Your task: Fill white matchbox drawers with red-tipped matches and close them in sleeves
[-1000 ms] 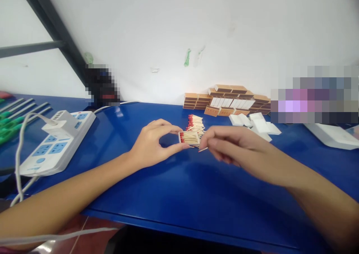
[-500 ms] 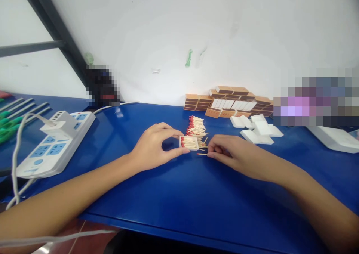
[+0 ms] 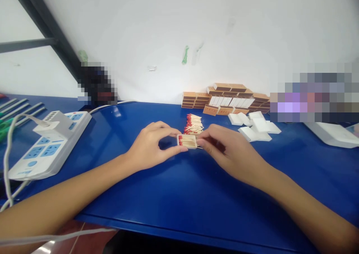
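Observation:
My left hand (image 3: 153, 145) grips a small white matchbox tray (image 3: 193, 146) between thumb and fingers, just above the blue table. Red-tipped matches (image 3: 185, 141) lie in it lengthwise, heads toward my left hand. At the tray's right end, my right hand (image 3: 221, 143) is closed in a pinch, its fingertips touching or nearly touching the rim. What sits in that pinch is hidden. Right behind the tray lies a loose pile of matches (image 3: 194, 124), most heads pointing left. A few sticks show under the right fingertips.
Brown matchboxes (image 3: 228, 91) are stacked against the wall. Several white trays (image 3: 259, 125) lie heaped at the right. A white power strip (image 3: 52, 147) with a plug and cable occupies the left. The table's front edge (image 3: 157, 233) runs below my forearms.
My right hand has moved left to the tray's end; the match seen in its fingers before no longer shows clearly. My left hand still holds the tray. The view has shifted slightly.

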The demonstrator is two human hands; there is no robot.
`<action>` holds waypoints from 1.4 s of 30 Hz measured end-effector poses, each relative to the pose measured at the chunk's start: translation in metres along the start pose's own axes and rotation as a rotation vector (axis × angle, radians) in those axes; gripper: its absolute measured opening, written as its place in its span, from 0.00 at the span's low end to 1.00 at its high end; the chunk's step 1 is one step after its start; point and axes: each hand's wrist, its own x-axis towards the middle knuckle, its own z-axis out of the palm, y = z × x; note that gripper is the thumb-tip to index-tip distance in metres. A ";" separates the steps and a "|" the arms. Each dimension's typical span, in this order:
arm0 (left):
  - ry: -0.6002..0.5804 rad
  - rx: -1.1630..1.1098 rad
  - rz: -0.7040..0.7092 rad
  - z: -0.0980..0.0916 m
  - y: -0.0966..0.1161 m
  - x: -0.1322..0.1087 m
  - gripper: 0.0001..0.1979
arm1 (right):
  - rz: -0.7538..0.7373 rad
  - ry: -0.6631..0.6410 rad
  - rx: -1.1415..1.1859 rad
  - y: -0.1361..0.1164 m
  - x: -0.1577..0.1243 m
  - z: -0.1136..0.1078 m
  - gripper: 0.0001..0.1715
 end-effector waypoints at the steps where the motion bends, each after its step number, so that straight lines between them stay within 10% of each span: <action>1: 0.027 0.013 -0.021 -0.001 -0.002 0.002 0.16 | 0.021 0.019 -0.018 0.002 0.000 -0.001 0.12; 16: -0.007 0.072 -0.079 -0.003 -0.005 0.003 0.15 | 0.140 -0.288 -0.172 0.025 -0.004 -0.008 0.09; 24: -0.099 0.028 0.033 -0.001 0.000 -0.002 0.17 | 0.030 -0.021 -0.139 0.019 -0.003 -0.014 0.09; 32: -0.051 0.011 0.034 -0.001 0.004 -0.001 0.17 | -0.003 -0.029 -0.077 0.008 -0.002 -0.004 0.09; 42: -0.015 0.067 0.011 -0.003 -0.003 0.003 0.16 | 0.172 -0.369 -0.070 0.036 -0.002 -0.018 0.13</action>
